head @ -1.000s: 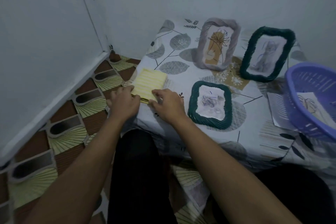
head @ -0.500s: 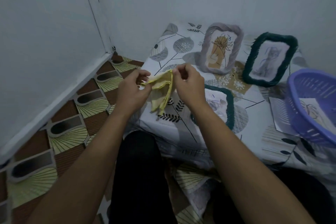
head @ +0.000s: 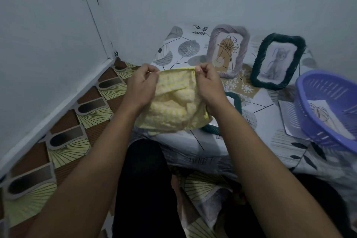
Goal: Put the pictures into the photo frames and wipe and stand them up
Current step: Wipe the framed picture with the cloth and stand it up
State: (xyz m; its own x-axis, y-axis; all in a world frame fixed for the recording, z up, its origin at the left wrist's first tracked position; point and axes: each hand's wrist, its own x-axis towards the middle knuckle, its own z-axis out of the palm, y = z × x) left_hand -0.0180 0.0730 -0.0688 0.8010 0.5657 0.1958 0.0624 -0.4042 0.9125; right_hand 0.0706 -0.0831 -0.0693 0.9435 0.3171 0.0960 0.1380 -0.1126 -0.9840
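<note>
A yellow striped cloth [head: 173, 104] hangs spread open in the air above the near left corner of the low table [head: 212, 141]. My left hand [head: 142, 85] pinches its top left corner and my right hand [head: 207, 83] pinches its top right corner. Behind the cloth lies a dark green frame [head: 234, 102], mostly hidden, flat on the table. A grey frame [head: 229, 48] with a flower picture and a second dark green frame [head: 277, 62] with a cat picture stand upright against the back wall.
A purple plastic basket [head: 328, 106] with a picture inside sits at the table's right, on a loose sheet of paper [head: 287, 116]. The wall corner and patterned floor [head: 77, 121] lie to the left. My dark-clothed knees are under the table's near edge.
The folded cloth was lifted off the table's corner and unfolded; my hands moved apart and now stretch it open between them.
</note>
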